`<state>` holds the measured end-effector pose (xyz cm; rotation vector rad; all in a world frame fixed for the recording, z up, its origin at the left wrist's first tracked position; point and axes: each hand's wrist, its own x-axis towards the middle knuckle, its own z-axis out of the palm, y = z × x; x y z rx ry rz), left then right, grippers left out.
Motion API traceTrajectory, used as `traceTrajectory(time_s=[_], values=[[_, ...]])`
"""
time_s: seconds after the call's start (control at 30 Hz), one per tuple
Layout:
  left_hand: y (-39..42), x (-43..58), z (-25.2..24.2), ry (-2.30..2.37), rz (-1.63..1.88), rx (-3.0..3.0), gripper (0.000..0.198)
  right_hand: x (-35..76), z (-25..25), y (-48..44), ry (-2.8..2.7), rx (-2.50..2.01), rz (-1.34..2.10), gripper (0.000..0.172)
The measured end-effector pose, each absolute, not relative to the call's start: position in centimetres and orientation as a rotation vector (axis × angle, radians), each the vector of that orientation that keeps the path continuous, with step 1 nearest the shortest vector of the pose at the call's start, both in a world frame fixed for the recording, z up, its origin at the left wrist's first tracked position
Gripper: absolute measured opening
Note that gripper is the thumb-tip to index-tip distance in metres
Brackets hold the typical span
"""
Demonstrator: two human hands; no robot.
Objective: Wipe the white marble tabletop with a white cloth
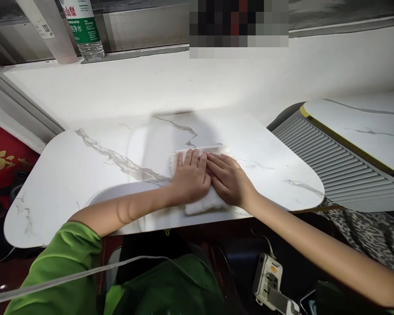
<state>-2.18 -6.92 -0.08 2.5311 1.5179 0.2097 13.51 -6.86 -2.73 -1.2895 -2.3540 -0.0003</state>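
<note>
A white fluffy cloth (205, 203) lies folded flat near the front edge of a white marble-patterned table (85, 175). My left hand (192, 177) rests palm down on the cloth with its fingers stretched forward. Beside it, touching it at the fingers and thumb, my right hand (228, 179) also presses flat on the cloth, its fingers extended and angled to the left. Both hands cover much of the cloth's middle; its left, back and front edges show.
On the ledge behind stand a water bottle (87, 37) and a pale, translucent bottle (52, 33). A ribbed-sided cabinet (341, 153) is at the right. Below the table are a power strip (269, 280) and a patterned cloth (371, 236). A pale cable (85, 273) crosses in front of me.
</note>
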Motion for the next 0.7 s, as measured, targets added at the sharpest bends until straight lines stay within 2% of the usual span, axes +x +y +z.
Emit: traceTrajectory(time_s=[0.43, 0.7], values=[[9.5, -4.7, -0.3, 1.726, 0.201, 2.472, 0.057, 9.8, -3.4, 11.7, -2.278, -1.292, 0.094, 0.051], [10.3, -4.8, -0.2, 1.748, 0.186, 2.472, 0.056, 9.6, -3.8, 12.7, -2.258, -1.291, 0.074, 0.049]])
